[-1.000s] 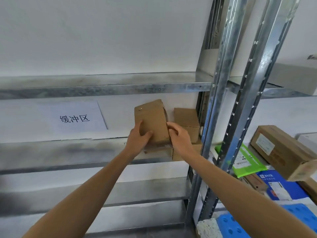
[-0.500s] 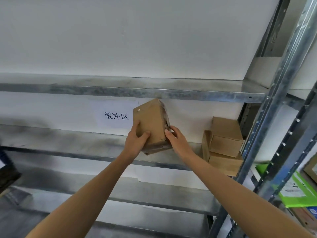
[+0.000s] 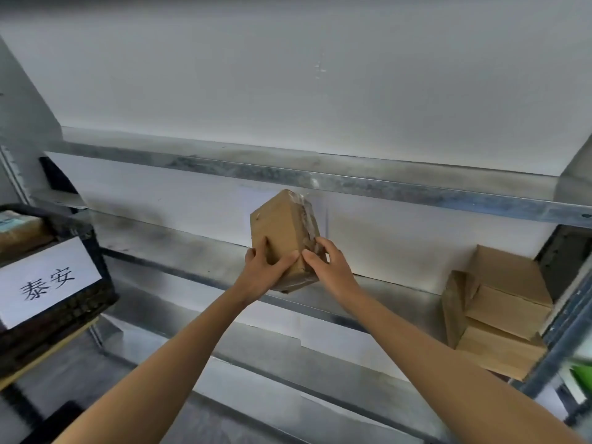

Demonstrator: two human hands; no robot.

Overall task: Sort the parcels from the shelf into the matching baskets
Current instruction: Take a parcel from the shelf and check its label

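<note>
Parcel (image 3: 282, 232) — brown cardboard, clear tape shining down its right face — sits between both hands in front of the middle shelf (image 3: 179, 248), about midway along that shelf's front edge and just below the front rail (image 3: 416, 190) of the level above. It is tilted, one corner edge turned toward my view.

Left hand (image 3: 261, 274): fingers curled onto the parcel's left face low down, thumb laid across toward the near corner. Firm hold.

Right hand (image 3: 330, 267): fingers wrapped onto the taped right face, thumb meeting the left thumb at the lower corner. Also gripping.

Right end of the same shelf, against the upright: a stack of plain cardboard boxes (image 3: 506, 302), well apart from the held parcel.

Left edge of view: a black basket (image 3: 99, 251) carrying a white label (image 3: 48, 280) with two handwritten characters — 泰安. A brown package (image 3: 19, 229) shows inside it, mostly cut off.

Behind the parcel, a pale sheet of paper (image 3: 253, 200) on the white back wall (image 3: 288, 75); its text is hidden.
</note>
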